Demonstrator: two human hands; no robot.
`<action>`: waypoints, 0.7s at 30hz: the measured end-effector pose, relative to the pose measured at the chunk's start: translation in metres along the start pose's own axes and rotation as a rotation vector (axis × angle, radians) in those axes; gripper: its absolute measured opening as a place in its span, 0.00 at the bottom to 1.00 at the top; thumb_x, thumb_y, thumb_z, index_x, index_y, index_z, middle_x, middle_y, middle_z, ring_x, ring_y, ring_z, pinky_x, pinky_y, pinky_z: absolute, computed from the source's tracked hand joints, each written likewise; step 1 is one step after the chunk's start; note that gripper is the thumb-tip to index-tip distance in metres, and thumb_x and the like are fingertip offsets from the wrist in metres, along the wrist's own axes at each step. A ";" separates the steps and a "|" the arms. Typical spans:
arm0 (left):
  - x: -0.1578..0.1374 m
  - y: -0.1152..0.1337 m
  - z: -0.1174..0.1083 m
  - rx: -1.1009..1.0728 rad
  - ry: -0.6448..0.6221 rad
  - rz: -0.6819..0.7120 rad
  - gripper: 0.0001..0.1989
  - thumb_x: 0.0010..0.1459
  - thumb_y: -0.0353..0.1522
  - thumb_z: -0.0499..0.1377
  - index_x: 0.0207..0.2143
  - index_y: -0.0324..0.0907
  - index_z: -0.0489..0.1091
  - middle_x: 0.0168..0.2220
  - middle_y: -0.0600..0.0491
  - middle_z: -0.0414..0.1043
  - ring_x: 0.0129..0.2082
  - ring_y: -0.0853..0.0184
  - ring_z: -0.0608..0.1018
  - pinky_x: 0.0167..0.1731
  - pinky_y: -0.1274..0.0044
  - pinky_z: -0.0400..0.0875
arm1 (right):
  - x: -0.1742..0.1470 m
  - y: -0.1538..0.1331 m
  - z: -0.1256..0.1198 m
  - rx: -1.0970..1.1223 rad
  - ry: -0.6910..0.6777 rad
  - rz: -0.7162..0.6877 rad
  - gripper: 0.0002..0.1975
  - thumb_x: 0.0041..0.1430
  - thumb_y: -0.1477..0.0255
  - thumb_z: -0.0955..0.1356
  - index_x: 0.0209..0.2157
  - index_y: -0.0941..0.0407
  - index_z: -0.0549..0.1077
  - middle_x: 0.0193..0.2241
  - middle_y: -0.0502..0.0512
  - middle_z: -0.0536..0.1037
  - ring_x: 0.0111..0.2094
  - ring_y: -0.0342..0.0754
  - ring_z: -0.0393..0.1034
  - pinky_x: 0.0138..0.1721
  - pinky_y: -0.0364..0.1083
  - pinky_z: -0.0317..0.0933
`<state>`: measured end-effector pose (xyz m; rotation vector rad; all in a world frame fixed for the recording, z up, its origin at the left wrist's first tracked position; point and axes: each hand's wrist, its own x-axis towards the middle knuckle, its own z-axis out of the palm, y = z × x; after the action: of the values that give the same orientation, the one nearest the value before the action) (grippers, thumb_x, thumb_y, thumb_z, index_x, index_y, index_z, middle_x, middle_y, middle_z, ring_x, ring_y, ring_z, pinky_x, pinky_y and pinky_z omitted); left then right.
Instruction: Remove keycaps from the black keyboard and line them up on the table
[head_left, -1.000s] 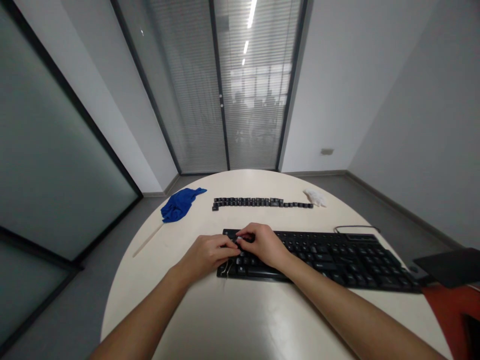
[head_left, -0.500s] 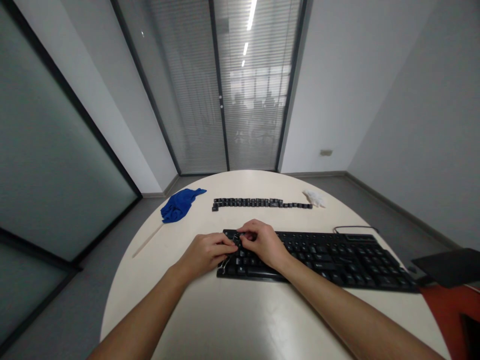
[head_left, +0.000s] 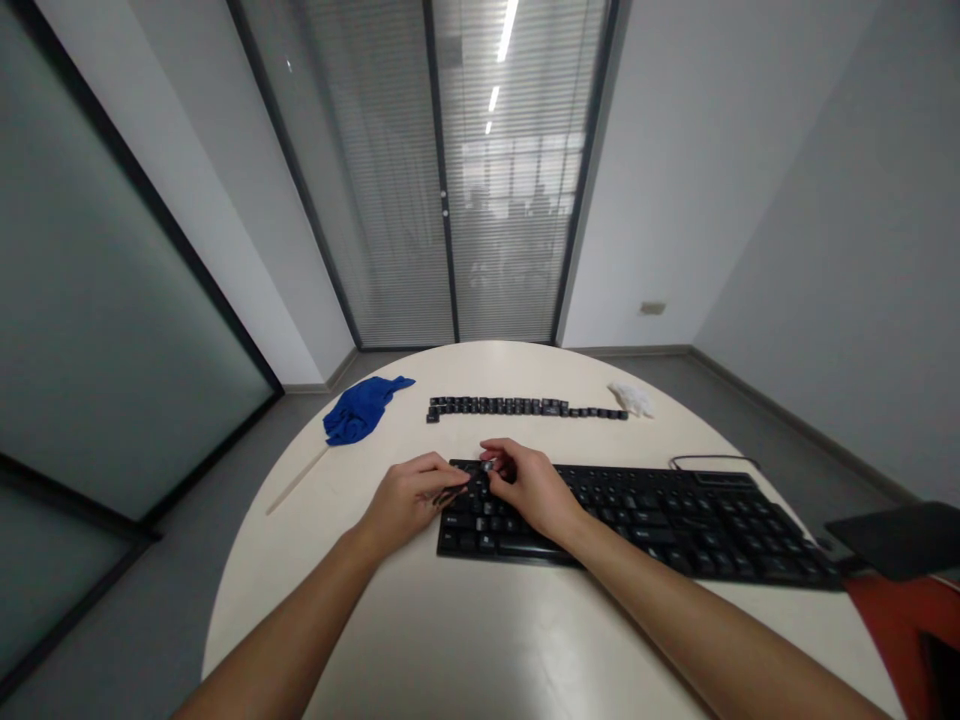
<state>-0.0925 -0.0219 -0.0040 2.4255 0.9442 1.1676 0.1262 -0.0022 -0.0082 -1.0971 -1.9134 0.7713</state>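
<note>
Two hands meet over the keyboard's [head_left: 637, 515] left end at frame centre. My left hand [head_left: 405, 497] pinches a thin wire tool [head_left: 450, 492]; my right hand [head_left: 529, 485] pinches a small keycap [head_left: 487, 465], just above the keys. Keyboard's long axis runs rightward. Tool's tip is hard to make out.

A: Left hand [head_left: 409, 497]?
B: Now raised off the keyboard [head_left: 637, 510] edge, wire puller [head_left: 450, 492] lifted clear of the table.
A: Right hand [head_left: 529, 485]?
B: Shifted slightly up, fingertips pinching a small keycap [head_left: 488, 466] above the keys.
</note>
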 end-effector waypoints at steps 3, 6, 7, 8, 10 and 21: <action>0.001 0.003 0.000 -0.021 0.082 -0.050 0.07 0.59 0.31 0.62 0.40 0.42 0.78 0.32 0.49 0.76 0.30 0.68 0.77 0.31 0.77 0.73 | 0.005 0.002 -0.004 0.035 0.011 0.019 0.19 0.54 0.79 0.66 0.48 0.56 0.72 0.40 0.55 0.80 0.36 0.45 0.74 0.41 0.45 0.67; 0.003 0.005 -0.004 0.006 0.118 -0.138 0.06 0.59 0.31 0.61 0.38 0.41 0.78 0.31 0.50 0.75 0.29 0.68 0.76 0.29 0.78 0.72 | 0.011 0.005 -0.008 -0.004 -0.020 0.042 0.17 0.53 0.80 0.66 0.46 0.57 0.73 0.39 0.55 0.80 0.35 0.45 0.74 0.39 0.44 0.67; 0.003 0.005 -0.006 0.018 0.108 -0.152 0.06 0.59 0.31 0.61 0.37 0.41 0.78 0.30 0.50 0.74 0.28 0.68 0.76 0.29 0.78 0.72 | 0.013 0.006 -0.008 -0.025 -0.034 0.049 0.17 0.52 0.80 0.66 0.45 0.57 0.73 0.38 0.55 0.80 0.34 0.45 0.74 0.39 0.44 0.67; 0.003 0.004 -0.008 0.029 0.092 -0.149 0.06 0.59 0.31 0.61 0.37 0.41 0.77 0.30 0.51 0.74 0.29 0.68 0.76 0.29 0.78 0.71 | 0.016 0.006 -0.008 -0.050 -0.049 0.054 0.17 0.52 0.81 0.66 0.45 0.57 0.74 0.38 0.55 0.81 0.34 0.45 0.74 0.38 0.44 0.67; 0.002 0.003 -0.010 0.041 0.044 -0.094 0.06 0.59 0.31 0.60 0.37 0.41 0.77 0.30 0.51 0.74 0.29 0.68 0.76 0.30 0.78 0.71 | 0.022 0.006 -0.007 -0.121 -0.080 0.049 0.17 0.52 0.81 0.66 0.44 0.57 0.74 0.37 0.55 0.81 0.33 0.45 0.75 0.38 0.44 0.67; 0.000 0.008 -0.020 0.145 -0.260 0.044 0.13 0.52 0.24 0.61 0.39 0.44 0.79 0.35 0.52 0.78 0.30 0.68 0.78 0.30 0.79 0.70 | 0.086 0.007 0.018 -0.534 -0.167 -0.083 0.18 0.53 0.81 0.66 0.46 0.58 0.75 0.41 0.59 0.81 0.43 0.53 0.75 0.46 0.46 0.64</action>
<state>-0.1045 -0.0279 0.0128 2.6431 0.9256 0.7946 0.0862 0.0755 0.0049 -1.2828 -2.3704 0.3125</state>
